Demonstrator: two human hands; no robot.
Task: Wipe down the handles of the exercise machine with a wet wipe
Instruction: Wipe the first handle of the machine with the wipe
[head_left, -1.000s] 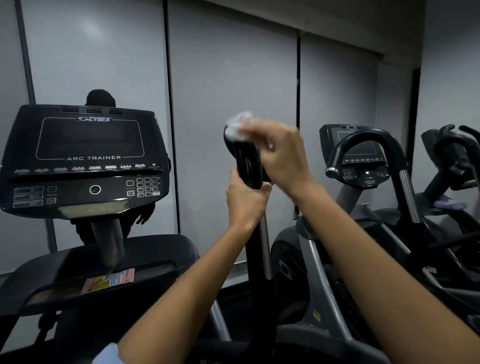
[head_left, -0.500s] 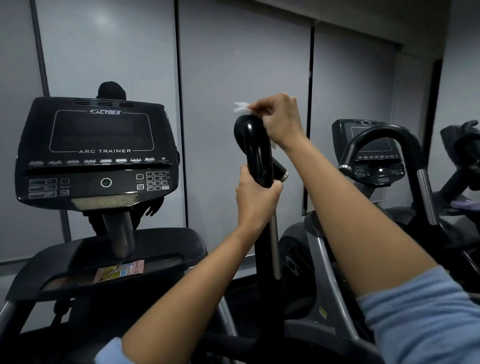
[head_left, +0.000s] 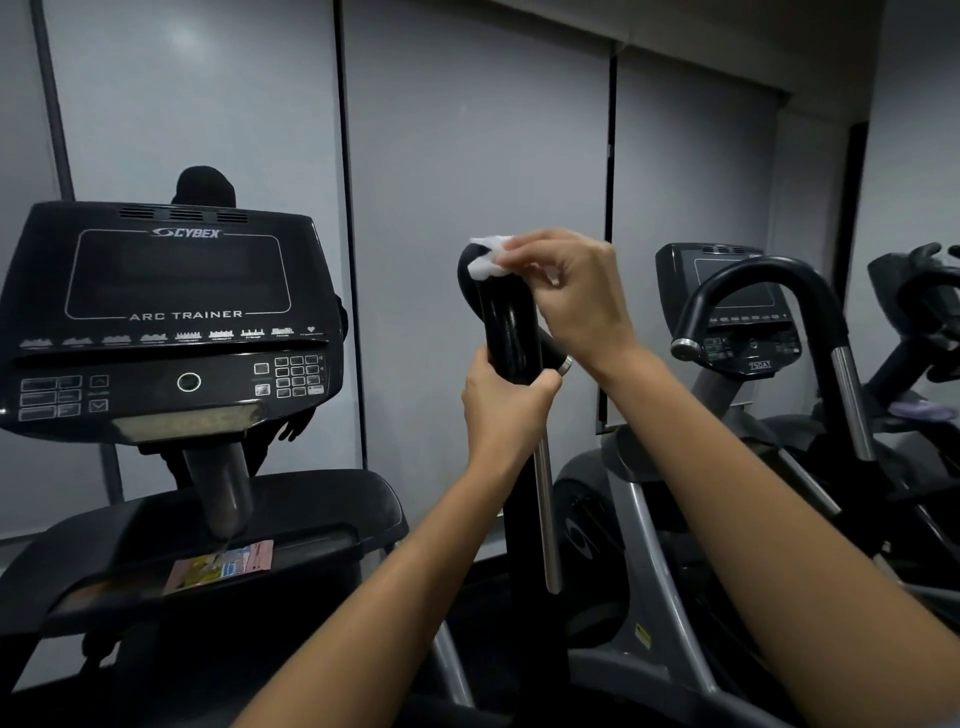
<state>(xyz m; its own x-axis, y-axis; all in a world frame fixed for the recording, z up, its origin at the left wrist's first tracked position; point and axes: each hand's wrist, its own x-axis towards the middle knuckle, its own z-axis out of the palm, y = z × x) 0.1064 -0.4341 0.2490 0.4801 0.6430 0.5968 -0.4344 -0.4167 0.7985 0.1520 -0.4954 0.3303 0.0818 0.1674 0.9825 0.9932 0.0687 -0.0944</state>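
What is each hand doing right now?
Left hand: grips the black handle low down.
Right hand: pinches the wet wipe against the handle's top.

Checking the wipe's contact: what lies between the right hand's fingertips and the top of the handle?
In the head view, the white wet wipe lies bunched between the right hand and the rounded top of the black handle.

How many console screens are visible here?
2. The near Cybex console sits at left; a second console stands at right, behind the curved handlebar. The far-right machine may hide another.
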